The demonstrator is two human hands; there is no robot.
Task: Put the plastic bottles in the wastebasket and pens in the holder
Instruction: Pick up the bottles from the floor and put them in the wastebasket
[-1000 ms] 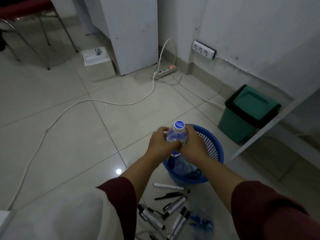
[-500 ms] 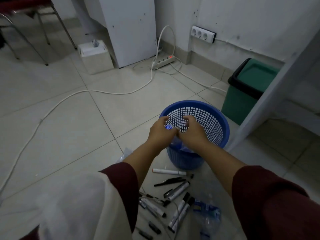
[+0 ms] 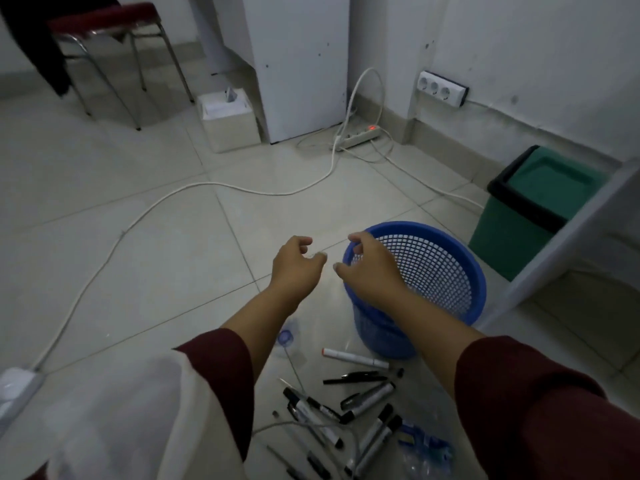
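A blue mesh wastebasket (image 3: pixel 446 268) stands on the tiled floor, right of centre. My right hand (image 3: pixel 369 266) hovers over its near-left rim, fingers loosely curled, holding nothing. Just to the left of the basket, my left hand (image 3: pixel 298 265) is equally empty with fingers apart. A clear plastic bottle with a blue cap (image 3: pixel 286 339) lies on the floor under my left forearm. Another crushed bottle with a blue label (image 3: pixel 424 452) lies at the bottom. Several pens and markers (image 3: pixel 356 400) are scattered in front of the basket. No pen holder is visible.
A green bin with a black rim (image 3: pixel 530 209) stands right of the basket, beside a white slanted board (image 3: pixel 568 237). A white cable (image 3: pixel 173 202) crosses the floor to a power strip (image 3: pixel 360 135). A white box (image 3: pixel 230 121), a cabinet and a red chair (image 3: pixel 104 36) stand farther back.
Both hands held a bottle over the basket a second ago, lowered it in, then let go. Now they are apart, empty, and shifted left of the basket.
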